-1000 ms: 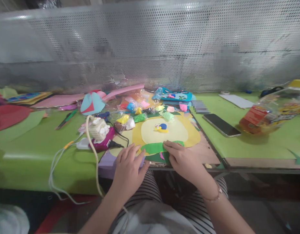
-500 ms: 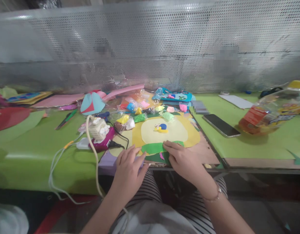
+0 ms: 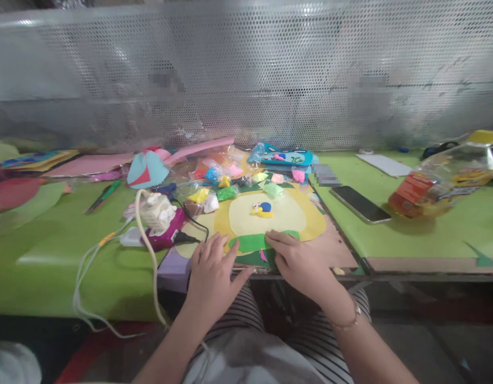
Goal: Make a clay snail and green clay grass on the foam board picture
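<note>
A green paper strip [image 3: 252,243] lies across the lower edge of a pale cream paper shape [image 3: 286,213], which sits on a larger yellow paper shape [image 3: 316,221]. My right hand [image 3: 296,258] rests its fingertips on the right part of the strip, fingers stretched. At the strip's left end my left hand [image 3: 214,266] lies with its fingers spread, the tips on or close to the paper. A small blue, yellow and white clay snail [image 3: 263,209] sits on the cream paper. Below the strip a pink scrap [image 3: 263,255] shows.
Several small bags of coloured clay, such as a green one [image 3: 227,193], lie behind the paper. A purple power strip [image 3: 166,232] with cables stands at the left. On the right are a phone [image 3: 360,204] and a tilted bottle [image 3: 434,186]. A perforated metal panel [image 3: 246,80] rises behind.
The view has shifted slightly. My left hand's thumb has spread further out to the right; my right hand keeps its place on the green paper strip.
</note>
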`<action>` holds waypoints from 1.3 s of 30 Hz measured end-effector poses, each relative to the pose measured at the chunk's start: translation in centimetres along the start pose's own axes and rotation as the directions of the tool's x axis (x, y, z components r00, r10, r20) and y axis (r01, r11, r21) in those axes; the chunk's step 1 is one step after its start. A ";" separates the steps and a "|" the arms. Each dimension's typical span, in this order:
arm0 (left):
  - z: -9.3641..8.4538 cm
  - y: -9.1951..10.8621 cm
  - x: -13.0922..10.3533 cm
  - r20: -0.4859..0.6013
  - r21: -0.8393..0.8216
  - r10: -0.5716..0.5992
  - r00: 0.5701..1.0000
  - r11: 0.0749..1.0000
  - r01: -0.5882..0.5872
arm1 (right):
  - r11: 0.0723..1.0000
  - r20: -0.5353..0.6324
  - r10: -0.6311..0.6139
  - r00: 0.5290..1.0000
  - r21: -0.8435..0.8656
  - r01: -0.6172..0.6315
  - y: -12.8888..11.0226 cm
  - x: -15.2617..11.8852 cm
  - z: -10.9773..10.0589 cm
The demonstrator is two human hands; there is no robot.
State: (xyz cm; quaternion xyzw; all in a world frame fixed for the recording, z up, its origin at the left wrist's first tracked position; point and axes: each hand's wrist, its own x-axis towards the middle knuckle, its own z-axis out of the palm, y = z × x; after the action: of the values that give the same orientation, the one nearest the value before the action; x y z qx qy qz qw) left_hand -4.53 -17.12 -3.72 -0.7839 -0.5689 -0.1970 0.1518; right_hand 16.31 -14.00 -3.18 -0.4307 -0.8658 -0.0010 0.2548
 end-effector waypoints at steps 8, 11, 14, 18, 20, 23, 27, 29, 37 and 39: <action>0.2 0.1 -0.4 -0.042 -0.038 0.026 0.999 0.999 -0.028 | 1.000 -0.009 -0.004 1.000 -0.001 0.004 -0.1 0.0 0.0; 0.4 0.1 -0.6 -0.050 -0.044 0.039 0.998 0.998 -0.041 | 1.000 -0.015 -0.002 1.000 -0.009 0.002 -0.1 0.0 0.0; 0.7 0.0 -0.7 -0.057 -0.061 0.072 0.996 0.995 -0.075 | 1.000 -0.012 -0.014 1.000 -0.015 0.014 0.0 0.0 0.0; 0.8 0.0 -0.9 -0.066 -0.067 0.095 0.993 0.993 -0.099 | 1.000 -0.002 -0.013 1.000 -0.013 0.013 0.0 0.0 0.0; 0.8 0.0 -1.0 -0.065 -0.069 0.101 0.993 0.992 -0.105 | 1.000 -0.003 -0.012 1.000 -0.007 0.012 0.0 0.0 0.0; 0.6 0.0 -1.2 -0.068 -0.073 0.104 0.992 0.991 -0.109 | 1.000 -0.006 -0.011 1.000 0.003 0.011 0.0 0.0 0.1; 0.5 0.1 -1.3 -0.071 -0.083 0.108 0.992 0.990 -0.113 | 1.000 -0.008 -0.009 1.000 0.005 0.009 0.0 0.0 0.2; 0.6 0.1 -1.4 -0.075 -0.090 0.106 0.992 0.990 -0.112 | 1.000 -0.003 -0.012 1.000 -0.001 0.012 0.0 0.0 0.1; 0.8 0.2 -1.7 -0.081 -0.114 0.069 0.994 0.990 -0.078 | 1.000 0.008 -0.001 1.000 -0.020 0.001 -0.1 0.0 0.0; 0.8 0.6 -1.7 -0.062 -0.084 0.062 0.996 0.994 -0.067 | 1.000 0.003 -0.005 1.000 -0.017 0.005 -0.1 0.0 0.0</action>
State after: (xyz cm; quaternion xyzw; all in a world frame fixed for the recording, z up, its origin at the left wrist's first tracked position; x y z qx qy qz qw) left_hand -4.36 -18.36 -5.26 -0.8015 -0.5296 -0.2395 0.1407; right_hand 16.23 -14.04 -3.16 -0.4309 -0.8671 -0.0085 0.2497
